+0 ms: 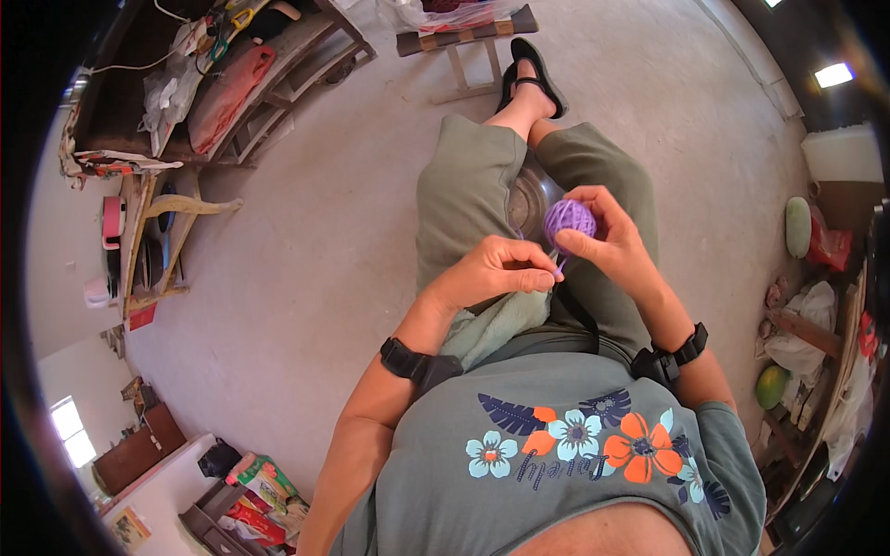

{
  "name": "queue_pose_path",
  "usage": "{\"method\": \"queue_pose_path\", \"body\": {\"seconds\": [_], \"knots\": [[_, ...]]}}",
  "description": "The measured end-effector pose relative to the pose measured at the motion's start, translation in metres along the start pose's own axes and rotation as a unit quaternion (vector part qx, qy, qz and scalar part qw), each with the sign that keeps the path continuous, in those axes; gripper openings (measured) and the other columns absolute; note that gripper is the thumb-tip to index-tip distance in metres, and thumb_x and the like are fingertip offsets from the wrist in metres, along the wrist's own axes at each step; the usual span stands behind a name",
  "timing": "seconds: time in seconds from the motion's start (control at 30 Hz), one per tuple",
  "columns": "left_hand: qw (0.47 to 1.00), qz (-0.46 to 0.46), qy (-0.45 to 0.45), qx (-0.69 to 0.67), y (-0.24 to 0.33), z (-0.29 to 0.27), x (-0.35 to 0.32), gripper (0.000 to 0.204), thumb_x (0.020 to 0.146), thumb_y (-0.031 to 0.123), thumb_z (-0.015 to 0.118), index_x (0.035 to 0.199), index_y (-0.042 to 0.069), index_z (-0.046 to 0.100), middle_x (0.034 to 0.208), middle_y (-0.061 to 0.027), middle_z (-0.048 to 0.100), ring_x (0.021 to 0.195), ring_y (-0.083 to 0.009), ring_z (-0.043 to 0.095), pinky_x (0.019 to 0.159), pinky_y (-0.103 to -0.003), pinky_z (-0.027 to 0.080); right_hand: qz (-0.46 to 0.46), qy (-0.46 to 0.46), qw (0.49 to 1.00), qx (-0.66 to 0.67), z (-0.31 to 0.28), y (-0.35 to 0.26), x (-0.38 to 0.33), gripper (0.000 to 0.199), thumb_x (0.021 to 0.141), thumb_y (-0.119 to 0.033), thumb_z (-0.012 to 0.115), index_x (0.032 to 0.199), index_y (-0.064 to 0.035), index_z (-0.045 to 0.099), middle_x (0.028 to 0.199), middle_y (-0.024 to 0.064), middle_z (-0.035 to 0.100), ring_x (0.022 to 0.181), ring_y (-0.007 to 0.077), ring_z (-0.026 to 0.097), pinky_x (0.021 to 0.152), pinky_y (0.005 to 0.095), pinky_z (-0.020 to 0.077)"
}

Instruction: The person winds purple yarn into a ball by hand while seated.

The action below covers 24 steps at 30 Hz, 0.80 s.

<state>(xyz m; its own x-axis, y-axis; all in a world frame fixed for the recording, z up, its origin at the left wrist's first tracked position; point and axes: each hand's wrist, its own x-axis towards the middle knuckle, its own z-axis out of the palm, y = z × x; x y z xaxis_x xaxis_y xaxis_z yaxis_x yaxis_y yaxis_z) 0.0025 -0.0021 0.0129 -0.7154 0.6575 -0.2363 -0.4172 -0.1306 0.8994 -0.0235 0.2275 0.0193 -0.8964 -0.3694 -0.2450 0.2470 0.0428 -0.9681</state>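
A small purple ball of yarn (pixel 569 221) is held above my lap by my right hand (pixel 607 239), its fingers behind the ball and the thumb in front. Just below and to the left, my left hand (pixel 501 271) pinches the yarn strand (pixel 560 265) that runs down from the ball. Between my knees sits a round, shiny metal bowl (pixel 530 196), partly hidden by my legs and hands. A pale green cloth (pixel 501 324) lies on my lap under my left wrist.
A low bench (pixel 468 37) stands beyond my crossed feet. At the far left, a wooden shelf unit (pixel 287 83) holds plastic bags and scissors (pixel 243 18). Along the right wall are a pale green gourd (pixel 796 227), a red bag (pixel 828 243) and a green melon (pixel 771 385).
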Motion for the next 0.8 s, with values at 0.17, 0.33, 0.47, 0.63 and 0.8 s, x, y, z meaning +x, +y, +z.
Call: {"method": "queue_pose_path", "body": {"seconds": [0.17, 0.33, 0.47, 0.63, 0.8], "knots": [[0.997, 0.032, 0.032, -0.055, 0.003, -0.009, 0.001, 0.008, 0.091, 0.009, 0.071, 0.093, 0.001, 0.069, 0.085, 0.0029, 0.064, 0.08, -0.0041, 0.057, 0.071, -0.021, 0.045, 0.07, -0.078, 0.994, -0.006, 0.002, -0.008, -0.008, 0.04, 0.09, -0.028, 0.074, 0.12, -0.0041, 0.06, 0.099, -0.0001, 0.062, 0.086, 0.0058, 0.055, 0.074, 0.0232, 0.0488], [0.996, 0.041, 0.064, -0.039, 0.002, -0.01, 0.006, 0.002, 0.09, 0.004, 0.07, 0.091, 0.003, 0.068, 0.085, 0.0035, 0.063, 0.081, -0.0034, 0.057, 0.071, -0.02, 0.045, 0.143, -0.245, 0.952, 0.118, -0.004, -0.009, -0.01, 0.044, 0.099, -0.037, 0.059, 0.126, -0.0015, 0.057, 0.094, 0.0009, 0.061, 0.078, 0.0072, 0.058, 0.062, 0.0236, 0.0491], [0.991, 0.04, 0.104, -0.074, -0.008, -0.017, 0.002, 0.008, 0.095, 0.011, 0.067, 0.098, 0.004, 0.069, 0.087, 0.003, 0.065, 0.081, -0.0038, 0.058, 0.072, -0.022, 0.048, 0.119, -0.235, 0.934, 0.241, 0.004, -0.015, -0.01, 0.057, 0.098, -0.04, 0.059, 0.135, 0.0003, 0.047, 0.107, 0.0078, 0.062, 0.088, 0.0139, 0.063, 0.07, 0.0296, 0.0561], [0.992, 0.044, 0.109, -0.043, -0.017, -0.028, 0.0, 0.019, 0.096, 0.019, 0.067, 0.106, 0.004, 0.071, 0.09, 0.0006, 0.068, 0.085, -0.0057, 0.061, 0.075, -0.023, 0.05, 0.056, -0.174, 0.949, 0.258, 0.012, -0.027, -0.007, 0.064, 0.094, -0.039, 0.064, 0.139, -0.0001, 0.042, 0.124, 0.0152, 0.058, 0.103, 0.0214, 0.063, 0.081, 0.0378, 0.0579], [0.993, 0.06, 0.085, -0.063, -0.026, -0.017, -0.002, 0.018, 0.095, 0.017, 0.067, 0.101, 0.002, 0.072, 0.08, 0.0014, 0.066, 0.072, -0.0052, 0.056, 0.068, -0.022, 0.046, 0.003, -0.094, 0.968, 0.234, 0.02, -0.032, -0.006, 0.063, 0.091, -0.031, 0.068, 0.14, -0.0011, 0.041, 0.128, 0.0177, 0.057, 0.109, 0.0229, 0.062, 0.087, 0.0392, 0.0566]]}}
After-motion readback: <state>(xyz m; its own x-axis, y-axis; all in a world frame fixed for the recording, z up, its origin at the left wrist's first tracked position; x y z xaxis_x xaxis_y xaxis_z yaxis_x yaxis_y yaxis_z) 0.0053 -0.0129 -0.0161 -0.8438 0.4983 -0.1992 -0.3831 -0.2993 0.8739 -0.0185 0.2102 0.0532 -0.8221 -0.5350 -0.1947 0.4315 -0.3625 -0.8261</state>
